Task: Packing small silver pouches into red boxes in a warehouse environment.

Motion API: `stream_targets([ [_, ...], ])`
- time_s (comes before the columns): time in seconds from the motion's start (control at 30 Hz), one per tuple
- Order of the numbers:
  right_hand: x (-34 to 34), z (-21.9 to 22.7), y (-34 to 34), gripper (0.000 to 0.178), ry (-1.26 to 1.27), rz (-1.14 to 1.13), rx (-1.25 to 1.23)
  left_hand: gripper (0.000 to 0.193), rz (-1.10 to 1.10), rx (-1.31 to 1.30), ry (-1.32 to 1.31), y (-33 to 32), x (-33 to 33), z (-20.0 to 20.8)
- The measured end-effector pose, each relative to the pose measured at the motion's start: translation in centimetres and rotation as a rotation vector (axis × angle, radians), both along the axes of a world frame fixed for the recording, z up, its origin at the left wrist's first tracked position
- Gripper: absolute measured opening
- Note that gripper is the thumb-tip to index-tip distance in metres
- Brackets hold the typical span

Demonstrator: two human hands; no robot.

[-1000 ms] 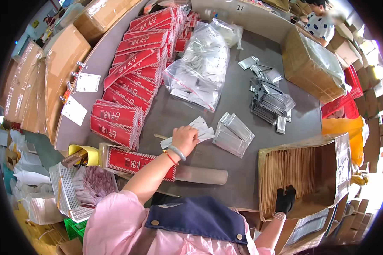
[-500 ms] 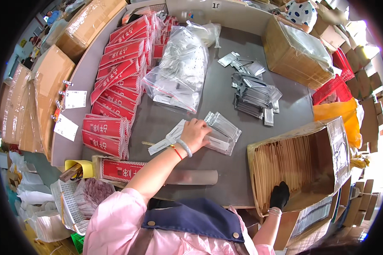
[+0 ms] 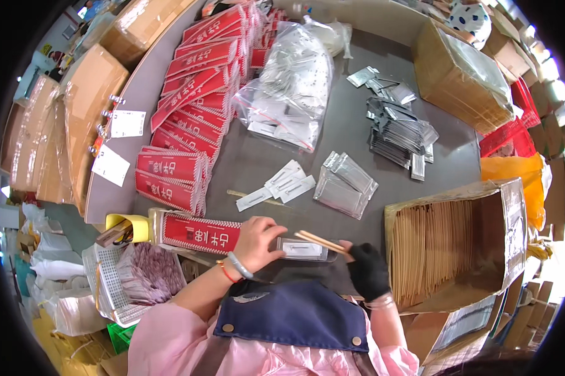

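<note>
My left hand (image 3: 257, 243) is open, thumb and forefinger apart, between a stack of red printed sleeves (image 3: 201, 235) and a clear flat packet (image 3: 302, 249) with a white slip on it. Its thumb is close to the packet's left end; whether they touch, I cannot tell. My right hand (image 3: 367, 271), in a black glove with bare fingertips, grips light wooden sticks (image 3: 320, 240) by their right end. The sticks slant over the packet. Beyond lie several white paper slips (image 3: 279, 185) and a small pile of clear packets (image 3: 345, 185).
An open carton (image 3: 392, 219) packed with wooden sticks stands at the right. Red sleeves (image 3: 195, 116) line the table's left side. A clear bag (image 3: 295, 81) of white packets and a heap of silvery packets (image 3: 398, 131) lie farther back. A closed carton (image 3: 461, 78) sits back right.
My left hand has come back from the slips and packets to the near edge. My right hand has left the carton with wooden sticks. One packet with a slip now lies near the front.
</note>
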State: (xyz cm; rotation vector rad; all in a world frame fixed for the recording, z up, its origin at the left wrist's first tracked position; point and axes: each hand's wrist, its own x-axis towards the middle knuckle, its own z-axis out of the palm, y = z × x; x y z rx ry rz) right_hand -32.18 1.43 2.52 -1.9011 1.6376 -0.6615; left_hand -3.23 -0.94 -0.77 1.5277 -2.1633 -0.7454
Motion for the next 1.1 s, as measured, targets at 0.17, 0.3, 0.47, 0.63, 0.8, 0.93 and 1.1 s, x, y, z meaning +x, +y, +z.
stream_targets([
  [0.17, 2.6, -5.3, -0.8, 0.012, 0.219, 0.337, -0.001, 0.067, -0.094, -0.089, -0.124, 1.5, 3.3, -0.1],
  [0.3, 5.4, -7.6, -2.0, 0.012, -0.065, 0.374, -0.115, 0.073, -0.125, -0.115, -0.036, 1.3, 0.7, -0.7],
  [0.47, 2.2, -6.5, -1.6, 0.01, 0.126, 0.041, -0.081, 0.07, -0.098, -0.188, -0.13, 0.9, 0.5, -0.6],
  [0.63, 10.5, -6.0, -1.3, 0.036, -0.624, 0.179, 0.173, 0.06, -0.137, -0.197, -0.119, -0.2, -0.7, -2.4],
  [0.8, 6.8, -4.3, -2.5, 0.06, 0.192, 0.239, -0.108, 0.027, -0.34, -0.247, -0.277, -1.3, -0.5, -1.4],
  [0.93, 5.6, -2.9, -2.9, 0.063, 0.26, 0.293, -0.105, 0.008, -0.478, -0.17, -0.316, -2.6, 0.2, 2.9],
  [1.1, 2.4, -0.5, -3.7, 0.059, 0.212, 0.085, -0.181, 0.015, -0.265, -0.385, -0.32, -8.3, 8.7, 5.9],
])
